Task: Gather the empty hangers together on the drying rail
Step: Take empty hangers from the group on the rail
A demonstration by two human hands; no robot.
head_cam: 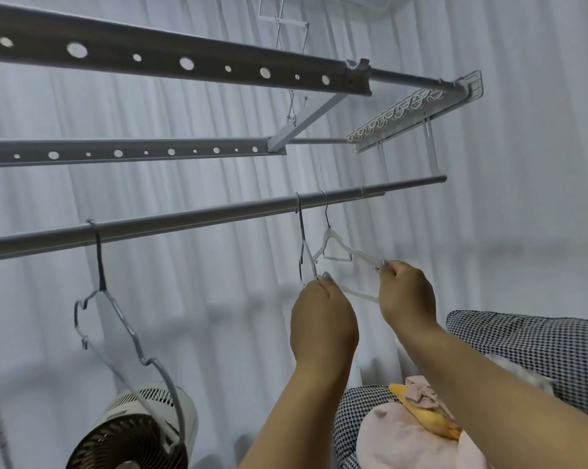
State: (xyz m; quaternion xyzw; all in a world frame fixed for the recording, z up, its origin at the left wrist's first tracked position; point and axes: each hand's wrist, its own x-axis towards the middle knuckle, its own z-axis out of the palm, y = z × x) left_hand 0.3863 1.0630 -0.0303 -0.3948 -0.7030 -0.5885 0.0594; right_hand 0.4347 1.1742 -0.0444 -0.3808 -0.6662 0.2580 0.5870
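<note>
Your left hand point(323, 316) pinches the grey wire hanger point(304, 252) and your right hand point(406, 292) pinches the white hanger point(340, 247) (both hooked side by side on the rail point(184, 221)); another grey hanger point(116, 313) hangs well left.

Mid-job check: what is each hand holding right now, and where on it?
Both hands hold the white hanger hooked on the round rail. The right hand pinches its right arm tip; the left hand grips its lower left end, beside the thin grey hanger.
</note>
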